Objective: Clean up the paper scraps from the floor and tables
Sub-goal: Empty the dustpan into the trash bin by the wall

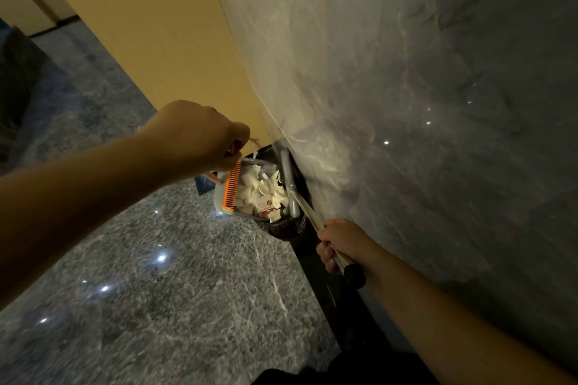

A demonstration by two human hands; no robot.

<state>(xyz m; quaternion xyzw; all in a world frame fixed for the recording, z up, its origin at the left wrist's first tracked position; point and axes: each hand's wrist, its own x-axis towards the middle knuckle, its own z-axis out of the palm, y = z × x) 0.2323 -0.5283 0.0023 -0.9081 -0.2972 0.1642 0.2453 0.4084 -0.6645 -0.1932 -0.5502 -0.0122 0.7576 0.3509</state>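
My left hand (200, 134) grips the handle of a dustpan (219, 197) with an orange comb edge (232, 186), held tilted over a bin lined with a black bag (286, 226). White paper scraps (261, 191) fill the pan. My right hand (342, 244) holds a pale broom handle (308, 211) near its black end cap (355, 275). The grey broom head (289, 181) rests at the pan's right side, against the wall.
A glossy grey marble wall (422, 103) rises close on the right, with a dark skirting strip (325, 275) at its foot. A yellow wall (150, 25) stands behind the bin. Grey speckled marble floor (156, 291) spreads to the left and front.
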